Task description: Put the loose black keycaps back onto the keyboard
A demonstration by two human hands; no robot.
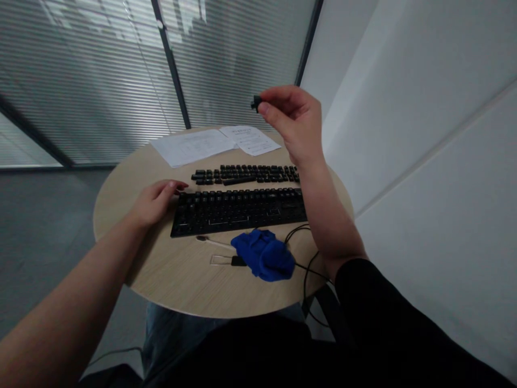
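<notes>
Raised over the far side of the table, my right hand (297,121) pinches a small black keycap (256,103) between thumb and fingertips. My left hand (158,200) lies on the table at the upper left corner of a black keyboard (238,211), fingers loosely stretched toward it and holding nothing visible. The keyboard has its top row of keycaps in place, while much of the lower area looks bare of caps. Behind it, loose black keycaps (242,177) lie in rows, including a long bar. My right forearm hides the right end of both.
A blue cloth (264,256) lies in front of the keyboard, partly over a wire keycap puller (226,261) and a thin brush (212,241). A black cable (309,269) runs off the table's right edge. Printed papers (197,146) lie at the back, near the blinds; a wall stands right.
</notes>
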